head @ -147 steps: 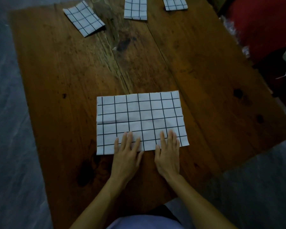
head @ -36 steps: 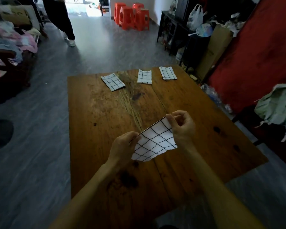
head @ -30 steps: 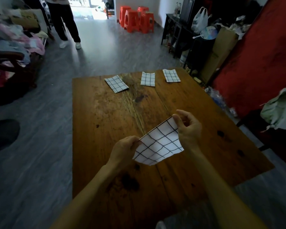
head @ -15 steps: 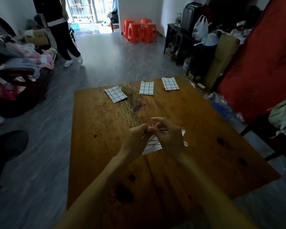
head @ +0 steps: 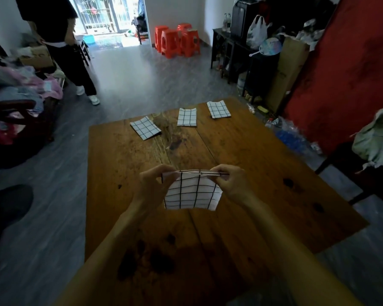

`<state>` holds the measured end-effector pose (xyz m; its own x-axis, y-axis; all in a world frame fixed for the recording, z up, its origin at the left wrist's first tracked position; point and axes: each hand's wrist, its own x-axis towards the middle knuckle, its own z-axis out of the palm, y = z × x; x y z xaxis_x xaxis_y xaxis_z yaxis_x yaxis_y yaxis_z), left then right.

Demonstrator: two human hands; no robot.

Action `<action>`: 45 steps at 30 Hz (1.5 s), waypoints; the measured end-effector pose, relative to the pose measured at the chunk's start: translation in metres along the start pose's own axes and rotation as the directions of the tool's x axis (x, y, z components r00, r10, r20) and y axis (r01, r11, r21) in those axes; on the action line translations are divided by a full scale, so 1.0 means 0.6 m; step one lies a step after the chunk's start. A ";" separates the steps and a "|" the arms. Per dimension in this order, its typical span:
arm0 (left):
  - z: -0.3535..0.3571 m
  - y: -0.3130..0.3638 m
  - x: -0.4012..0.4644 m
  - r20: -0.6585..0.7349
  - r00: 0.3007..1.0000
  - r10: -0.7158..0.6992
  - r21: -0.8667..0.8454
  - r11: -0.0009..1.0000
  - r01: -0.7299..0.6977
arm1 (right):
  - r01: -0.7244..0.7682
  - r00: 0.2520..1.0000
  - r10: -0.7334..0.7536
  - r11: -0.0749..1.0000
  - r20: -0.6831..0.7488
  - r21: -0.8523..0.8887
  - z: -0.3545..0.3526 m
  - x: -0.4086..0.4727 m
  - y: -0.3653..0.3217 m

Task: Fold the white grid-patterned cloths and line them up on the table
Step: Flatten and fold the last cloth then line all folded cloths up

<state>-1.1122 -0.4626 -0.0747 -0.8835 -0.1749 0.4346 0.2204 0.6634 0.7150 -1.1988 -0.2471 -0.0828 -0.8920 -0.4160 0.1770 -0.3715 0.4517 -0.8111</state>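
A folded white grid-patterned cloth [head: 191, 192] hangs in the air above the middle of the wooden table [head: 263, 155]. My left hand [head: 154, 184] pinches its top left corner and my right hand [head: 233, 184] pinches its top right corner, so the stacked top edges run level between them. Three folded grid cloths lie in a row at the table's far edge: one at the left [head: 145, 128], turned at an angle, one in the middle [head: 187, 117] and one at the right [head: 218, 109].
A person in dark clothes [head: 60, 40] stands on the floor beyond the table's far left. Orange stools [head: 175, 40] stand at the back. A red panel [head: 341, 69], a cardboard box [head: 290, 67] and a chair with a pale garment [head: 376, 138] crowd the right side. Piled clothes [head: 16, 91] lie left.
The cloth lay flat on the table under my palms; I lifted it. My hands came together half a second ago, and now they are apart again holding the narrower folded cloth.
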 end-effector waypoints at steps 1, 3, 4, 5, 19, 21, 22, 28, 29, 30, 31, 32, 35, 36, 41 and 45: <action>-0.001 -0.003 0.001 0.004 1.000 0.012 0.025 1.000 -0.012 | -0.003 1.000 0.003 1.000 0.010 0.013 -0.002 0.000 -0.001; -0.002 -0.009 0.003 -0.010 1.000 0.007 0.054 0.999 -0.007 | -0.019 0.999 0.018 0.999 0.034 0.036 -0.008 -0.002 -0.002; -0.002 -0.011 0.005 -0.018 1.000 -0.002 0.054 0.999 0.003 | -0.023 0.999 0.021 0.999 0.048 0.041 -0.012 -0.003 -0.002; -0.002 -0.011 0.006 -0.023 1.000 -0.006 0.057 0.998 0.007 | -0.024 0.998 0.022 0.999 0.060 0.042 -0.015 -0.003 -0.002; 0.006 -0.001 0.017 -0.021 0.999 0.042 0.079 0.996 -0.040 | 0.149 0.988 -0.138 0.964 0.065 -0.222 -0.008 0.004 -0.023; 0.008 0.008 0.015 -0.022 0.999 0.033 0.055 0.998 -0.032 | 0.177 0.984 -0.163 0.952 0.078 -0.250 0.002 0.008 -0.039; 0.008 0.008 0.013 -0.021 1.000 0.021 0.035 0.999 -0.021 | 0.171 0.985 -0.157 0.957 0.079 -0.234 0.005 0.012 -0.045; -0.008 -0.022 -0.009 0.068 0.991 -0.117 -0.030 0.992 0.119 | 0.076 0.995 -0.064 0.984 0.076 -0.164 -0.009 0.014 -0.053; -0.009 -0.027 -0.014 0.076 0.986 -0.149 -0.056 0.987 0.154 | 0.054 0.995 -0.039 0.985 0.093 -0.167 -0.011 0.013 -0.052; -0.010 -0.030 -0.019 0.084 0.981 -0.176 -0.076 0.980 0.183 | 0.031 0.993 -0.011 0.984 0.114 -0.177 -0.011 0.011 -0.051; -0.009 -0.034 -0.024 0.095 0.975 -0.200 -0.092 0.974 0.209 | 0.012 0.991 0.013 0.982 0.132 -0.186 -0.010 0.010 -0.050; -0.008 -0.038 -0.028 0.112 0.969 -0.222 -0.111 0.966 0.234 | -0.004 0.989 0.032 0.982 0.141 -0.189 -0.007 0.009 -0.050; -0.002 -0.049 -0.033 0.166 0.946 -0.279 -0.156 0.940 0.305 | -0.051 0.986 0.076 0.984 0.147 -0.170 0.004 0.011 -0.048; 0.000 -0.052 -0.032 0.179 0.942 -0.285 -0.164 0.935 0.315 | -0.068 0.983 0.095 0.984 0.156 -0.165 0.007 0.012 -0.047; 0.024 -0.084 -0.011 0.288 0.905 -0.312 -0.091 0.932 0.350 | -0.161 0.914 0.232 0.960 0.332 -0.228 0.021 0.035 -0.012; 0.058 -0.127 0.015 0.331 0.860 -0.389 -0.067 0.899 0.432 | -0.208 0.887 0.287 0.948 0.361 -0.242 0.042 0.080 0.044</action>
<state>-1.1512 -0.4892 -0.1444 -0.9821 -0.1675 -0.0856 -0.1562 0.4726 0.8673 -1.2448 -0.2747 -0.1099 -0.8053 -0.5242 -0.2771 -0.2283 0.7055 -0.6710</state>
